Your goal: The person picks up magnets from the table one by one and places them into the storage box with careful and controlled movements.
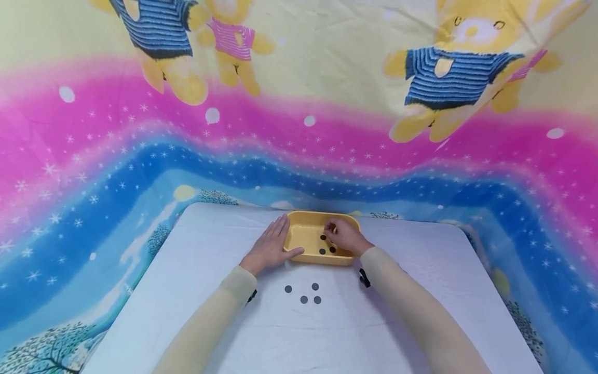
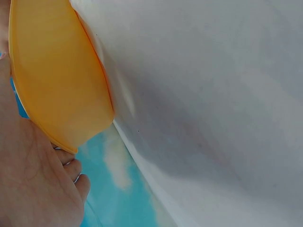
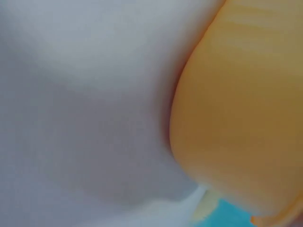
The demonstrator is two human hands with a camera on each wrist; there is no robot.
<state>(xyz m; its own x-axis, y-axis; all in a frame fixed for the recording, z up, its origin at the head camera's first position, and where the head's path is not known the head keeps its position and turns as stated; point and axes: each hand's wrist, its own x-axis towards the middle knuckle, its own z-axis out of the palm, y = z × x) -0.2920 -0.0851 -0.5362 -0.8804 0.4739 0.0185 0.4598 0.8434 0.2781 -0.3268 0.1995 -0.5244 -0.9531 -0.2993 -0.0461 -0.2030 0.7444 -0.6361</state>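
A yellow rectangular box (image 1: pixel 299 258) stands near the far edge of the white table. My left hand (image 1: pixel 268 249) rests along its left end with straight fingers, the thumb over the front rim. In the left wrist view the palm (image 2: pixel 35 177) lies against the box wall (image 2: pixel 61 71). My right hand (image 1: pixel 347 236) reaches over the box's right side, fingers curled inward. One small black disc (image 1: pixel 323 237) shows right by its fingertips; whether they pinch it or anything else is unclear. Two more discs (image 1: pixel 332 250) lie on the box floor. The right wrist view shows the box's outer wall (image 3: pixel 236 109).
Several dark grey discs (image 1: pixel 304 299) lie on the white table cover (image 1: pixel 355 332) in front of the box, between my forearms. A cloth printed with bears and snowflakes (image 1: pixel 299 130) hangs behind the table and along its sides.
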